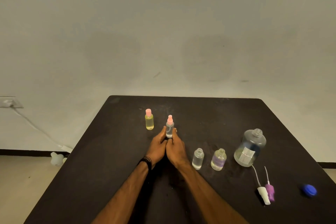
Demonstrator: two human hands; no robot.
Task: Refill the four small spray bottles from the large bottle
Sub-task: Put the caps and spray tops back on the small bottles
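Holding the clear spray bottle with the pink sprayer upright on the dark surface, I grip it between my left hand and right hand, fingers curled round its lower body. Yellow bottle with pink cap stands just behind-left. To my right: two uncapped small bottles, then the large bottle, open. White sprayer, purple sprayer and blue cap lie nearer me.

Two bare arms, no sleeves. Thin black bands wrapped around the wrist of the left hand. Nothing worn on the right hand.
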